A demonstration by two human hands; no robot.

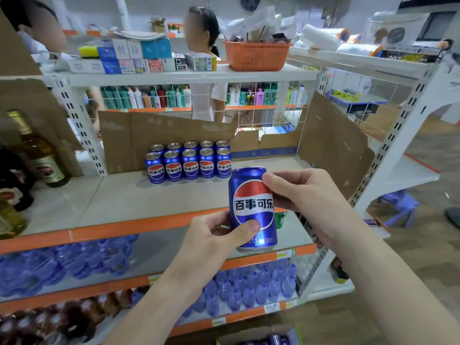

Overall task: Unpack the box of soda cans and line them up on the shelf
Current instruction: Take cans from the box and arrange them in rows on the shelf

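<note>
I hold a blue soda can [251, 202] upright in front of the shelf edge, label facing me. My left hand [211, 235] grips its lower part, thumb across the front. My right hand [301, 192] grips its upper right side. Several matching cans [189, 163] stand in two rows at the back middle of the grey shelf [119, 200], against a cardboard sheet [159, 135]. At the bottom edge of the view, the box of cans [268, 339] shows only partly.
Glass bottles [42, 158] stand at the shelf's left end. A cardboard panel [333, 143] leans at the right end. Water bottles [249, 287] fill the lower shelves. An orange basket [256, 56] and small boxes sit on the shelf above. A person [206, 70] stands behind the rack.
</note>
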